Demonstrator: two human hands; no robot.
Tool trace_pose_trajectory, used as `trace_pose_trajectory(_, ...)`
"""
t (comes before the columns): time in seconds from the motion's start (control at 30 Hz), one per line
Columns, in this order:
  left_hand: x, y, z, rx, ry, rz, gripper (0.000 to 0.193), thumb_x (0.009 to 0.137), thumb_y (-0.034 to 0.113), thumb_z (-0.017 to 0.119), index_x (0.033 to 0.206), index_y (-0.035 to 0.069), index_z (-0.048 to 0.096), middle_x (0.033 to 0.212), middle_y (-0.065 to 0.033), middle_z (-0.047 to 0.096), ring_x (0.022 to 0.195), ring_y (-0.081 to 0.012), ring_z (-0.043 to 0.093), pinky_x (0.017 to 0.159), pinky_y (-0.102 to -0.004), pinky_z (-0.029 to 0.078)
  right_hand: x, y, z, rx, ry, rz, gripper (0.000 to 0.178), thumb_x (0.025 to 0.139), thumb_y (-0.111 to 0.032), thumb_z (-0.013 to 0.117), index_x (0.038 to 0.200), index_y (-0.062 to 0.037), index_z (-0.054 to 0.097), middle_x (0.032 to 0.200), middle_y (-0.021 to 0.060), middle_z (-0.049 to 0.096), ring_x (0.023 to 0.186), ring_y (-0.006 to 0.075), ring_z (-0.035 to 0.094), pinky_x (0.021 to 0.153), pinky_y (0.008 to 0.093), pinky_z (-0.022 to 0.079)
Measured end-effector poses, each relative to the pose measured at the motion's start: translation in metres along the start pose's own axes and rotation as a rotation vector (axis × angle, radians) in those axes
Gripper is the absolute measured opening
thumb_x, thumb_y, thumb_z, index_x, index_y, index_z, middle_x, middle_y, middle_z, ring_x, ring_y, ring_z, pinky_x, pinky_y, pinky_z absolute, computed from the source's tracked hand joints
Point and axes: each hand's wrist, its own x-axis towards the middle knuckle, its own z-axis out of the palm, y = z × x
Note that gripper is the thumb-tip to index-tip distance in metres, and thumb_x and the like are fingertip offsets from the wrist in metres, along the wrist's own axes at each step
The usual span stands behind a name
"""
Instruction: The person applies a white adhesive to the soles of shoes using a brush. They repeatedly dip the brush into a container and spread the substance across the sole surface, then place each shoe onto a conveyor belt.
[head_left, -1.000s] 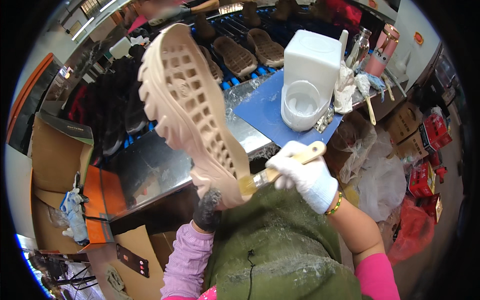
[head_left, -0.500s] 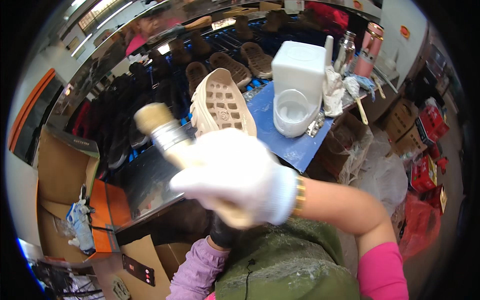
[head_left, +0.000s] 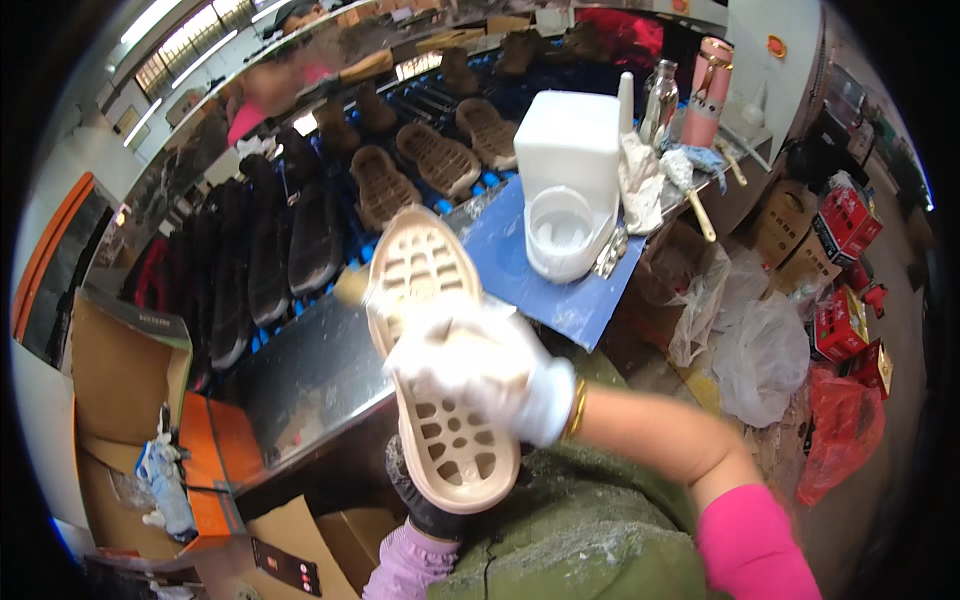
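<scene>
Centre frame, the black-gloved left hand [head_left: 428, 508] clasps a beige sole [head_left: 444, 450] from beneath, apparently steadying it face-up; across it, the blurred white-gloved right hand [head_left: 475, 362] grasps a brush [head_left: 352, 286].

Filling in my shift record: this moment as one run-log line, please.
left hand: holds beige sole | right hand: holds brush, blurred, over sole | white container: on blue sheet

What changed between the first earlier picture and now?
The right hand swung the brush left, from the lower right edge of the sole across to its left side. The left hand lowered the sole's upper end. Neither let go; the white container and blue sheet stayed put.
</scene>
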Motion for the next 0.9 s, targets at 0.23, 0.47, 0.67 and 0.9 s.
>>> trace_pose_trajectory(0.23,0.018,0.003,0.007,-0.046,0.054,0.073,0.041,0.105,0.035,0.039,0.128,0.005,0.053,0.117,-0.0155,0.064,0.103,-0.0295,0.065,0.085,-0.0415,0.058,0.004,0.023,-0.002,-0.028,-0.148,-0.031,0.032,0.103,-0.026,0.052,0.111,0.0018,0.066,0.114,0.0152,0.068,0.091,0.0146,0.068,0.077,0.0255,0.057)
trace_pose_trajectory(0.47,0.017,0.038,-0.010,-0.141,0.072,-0.151,0.055,0.103,0.041,0.039,0.138,-0.001,0.046,0.128,-0.0226,0.059,0.109,-0.0340,0.062,0.090,-0.0434,0.054,0.114,-0.089,-0.144,-0.423,0.239,-0.062,0.039,0.103,-0.035,0.053,0.123,-0.0024,0.062,0.105,0.0076,0.069,0.082,0.0121,0.067,0.068,0.0244,0.054)
trace_pose_trajectory(0.67,0.108,0.070,0.096,0.473,-0.263,0.076,0.050,0.103,0.033,0.045,0.143,0.003,0.044,0.137,-0.0205,0.053,0.121,-0.0335,0.056,0.101,-0.0466,0.048,0.166,-0.132,-0.228,-0.335,0.453,-0.097,0.044,0.102,-0.044,0.054,0.116,-0.0038,0.068,0.098,0.0067,0.070,0.082,0.0146,0.066,0.076,0.0286,0.053)
trace_pose_trajectory(0.9,0.276,0.067,0.338,0.056,-0.756,0.058,0.060,0.100,0.039,0.054,0.150,0.012,0.038,0.150,-0.0224,0.040,0.135,-0.0363,0.046,0.113,-0.0508,0.039,0.163,-0.125,-0.219,-0.296,0.434,-0.194,0.035,0.099,-0.040,0.060,0.113,-0.0084,0.062,0.096,0.0058,0.066,0.078,0.0177,0.065,0.074,0.0346,0.052)
